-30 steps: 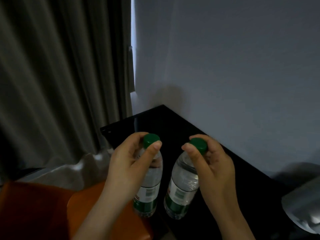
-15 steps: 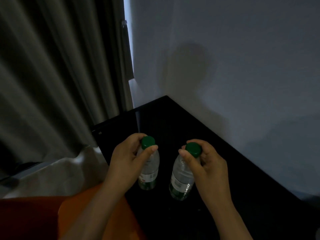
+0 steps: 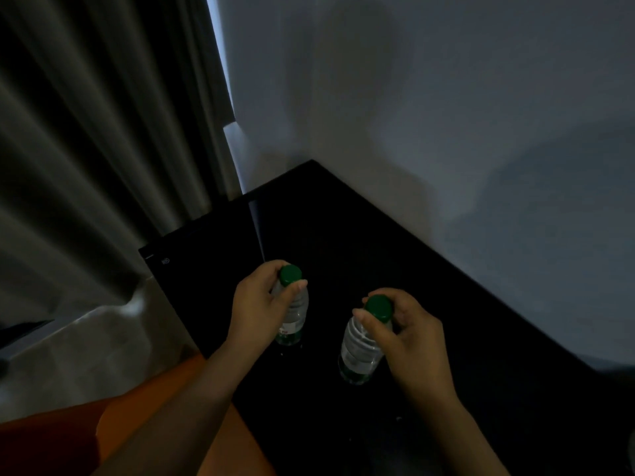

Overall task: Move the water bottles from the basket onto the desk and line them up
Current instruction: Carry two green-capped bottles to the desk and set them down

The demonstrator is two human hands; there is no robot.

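Two bottles upright on black tabletop, centre frame | left hand grip clenched on left bottle neck | right hand grip clenched on right bottle neck

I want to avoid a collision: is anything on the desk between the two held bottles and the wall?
Nothing visible. The left hand and right hand grip green-capped bottles over bare black desk.
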